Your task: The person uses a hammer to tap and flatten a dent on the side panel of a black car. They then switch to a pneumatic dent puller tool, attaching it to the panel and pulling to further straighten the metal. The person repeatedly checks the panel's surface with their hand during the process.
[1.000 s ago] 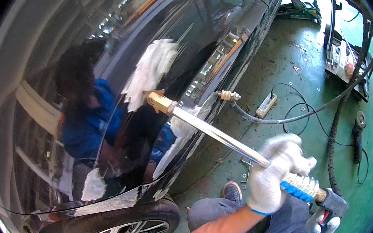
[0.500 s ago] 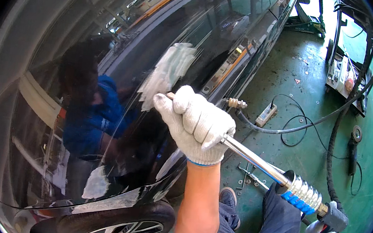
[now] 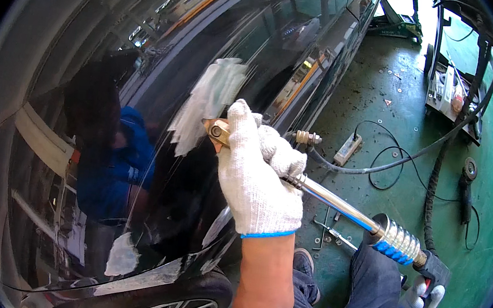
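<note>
The puller [image 3: 343, 209] lies aslant between the car [image 3: 177, 198] and the person's lap, its long axis running from the brass tip [image 3: 218, 131] at upper left to the black handle [image 3: 435, 273] at lower right. The left hand [image 3: 261, 183] is nearer the tip; its grip is clamped round the front of the shaft, and the tip juts just beyond the fingers. The right hand [image 3: 421, 300] has its grip closed on the handle, at the far end. The tip meets the lower right edge of the bare patch [image 3: 211, 98] (whether it touches, I cannot tell). The ribbed weight [image 3: 396, 241] sits on the shaft just before the handle. Beyond, a clamp [image 3: 307, 138] with a cable [image 3: 378, 171] stands at the car's edge; a power strip [image 3: 348, 150] and grinder [image 3: 468, 185] lie on the green floor [image 3: 367, 107].
</note>
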Action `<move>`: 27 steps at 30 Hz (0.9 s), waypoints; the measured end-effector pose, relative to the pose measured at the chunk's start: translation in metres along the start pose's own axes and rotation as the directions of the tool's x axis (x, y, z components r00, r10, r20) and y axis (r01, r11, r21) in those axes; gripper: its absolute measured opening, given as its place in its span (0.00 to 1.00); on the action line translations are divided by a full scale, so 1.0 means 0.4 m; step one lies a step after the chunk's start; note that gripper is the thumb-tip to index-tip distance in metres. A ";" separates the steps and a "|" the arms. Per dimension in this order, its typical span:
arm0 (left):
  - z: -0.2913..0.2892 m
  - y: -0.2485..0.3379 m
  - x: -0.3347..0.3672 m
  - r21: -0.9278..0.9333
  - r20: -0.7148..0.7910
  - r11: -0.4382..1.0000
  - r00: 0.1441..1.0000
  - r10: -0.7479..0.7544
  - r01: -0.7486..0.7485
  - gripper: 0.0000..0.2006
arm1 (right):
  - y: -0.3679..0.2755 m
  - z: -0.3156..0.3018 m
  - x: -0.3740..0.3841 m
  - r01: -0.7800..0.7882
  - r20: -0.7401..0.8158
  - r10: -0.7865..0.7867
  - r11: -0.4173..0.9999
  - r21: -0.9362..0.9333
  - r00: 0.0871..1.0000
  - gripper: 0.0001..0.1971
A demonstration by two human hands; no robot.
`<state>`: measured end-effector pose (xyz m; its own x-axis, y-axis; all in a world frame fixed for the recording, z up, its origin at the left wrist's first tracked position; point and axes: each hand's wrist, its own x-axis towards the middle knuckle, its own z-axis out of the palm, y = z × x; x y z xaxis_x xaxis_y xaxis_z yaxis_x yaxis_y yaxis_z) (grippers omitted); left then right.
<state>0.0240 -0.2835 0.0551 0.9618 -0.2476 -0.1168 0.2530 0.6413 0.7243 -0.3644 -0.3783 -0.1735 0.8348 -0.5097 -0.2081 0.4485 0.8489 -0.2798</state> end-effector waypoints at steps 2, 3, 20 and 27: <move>-0.006 -0.003 0.012 -0.009 0.011 1.000 1.000 -0.007 0.007 0.16 | 0.006 0.029 0.007 0.019 -0.025 -0.019 1.000 0.002 1.000 0.26; -0.007 -0.002 0.014 -0.011 0.014 1.000 1.000 -0.004 0.005 0.16 | 0.008 0.032 0.011 0.022 -0.036 -0.022 1.000 0.013 0.999 0.26; -0.031 0.005 0.019 -0.015 0.077 1.000 0.997 0.009 -0.008 0.16 | -0.001 -0.092 0.010 -0.083 0.190 0.076 0.996 0.028 0.979 0.24; -0.056 -0.097 -0.064 0.095 0.222 0.975 0.959 0.177 -0.202 0.20 | 0.016 -0.051 0.018 -0.040 0.046 0.039 0.999 0.011 0.998 0.28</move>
<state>-0.0081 -0.2858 0.0147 0.9438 -0.2852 0.1670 0.0425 0.6060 0.7943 -0.3619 -0.3793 -0.1958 0.8655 -0.4691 -0.1758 0.4186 0.8700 -0.2606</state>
